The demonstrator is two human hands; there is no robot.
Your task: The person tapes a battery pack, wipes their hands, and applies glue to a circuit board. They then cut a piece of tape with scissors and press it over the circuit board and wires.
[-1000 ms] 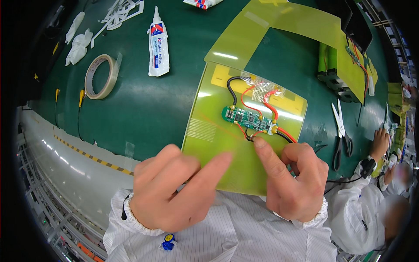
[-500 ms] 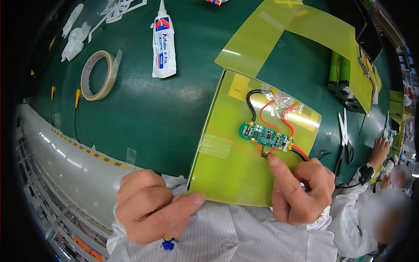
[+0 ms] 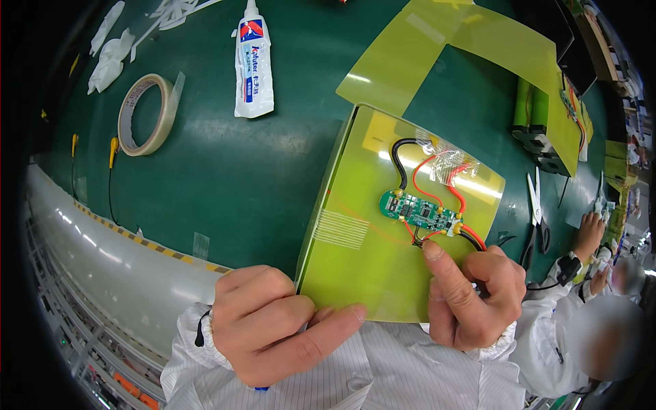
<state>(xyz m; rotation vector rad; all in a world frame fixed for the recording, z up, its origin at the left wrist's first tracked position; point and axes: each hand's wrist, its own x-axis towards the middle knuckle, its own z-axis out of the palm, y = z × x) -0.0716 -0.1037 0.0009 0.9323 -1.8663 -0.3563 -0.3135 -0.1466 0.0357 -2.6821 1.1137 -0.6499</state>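
Observation:
A battery pack [image 3: 383, 280] wrapped in yellow-green sheet lies tilted in front of me. A green circuit board [image 3: 418, 209] rests on its top, with red and black wires running to clear tape at the far edge. My left hand [image 3: 277, 324] is closed at the near left corner of the pack, its index finger stretched along the near edge. My right hand [image 3: 475, 294] is curled around the thick red and black cables [image 3: 473, 237] at the right. Its index fingertip touches the thin wires [image 3: 418, 239] below the board. The cables' ends are hidden behind my fingers.
Farther back lie a glue tube [image 3: 253, 68], a tape roll [image 3: 125, 130] and an unfolded yellow-green sheet [image 3: 396, 58]. Scissors [image 3: 536, 219] and another battery pack [image 3: 547, 137] are at the right. A co-worker's hand [image 3: 590, 236] works beyond them.
My left hand has moved right along the pack's near edge, its index finger reaching farther over it. The right hand keeps its place on the cables and wires.

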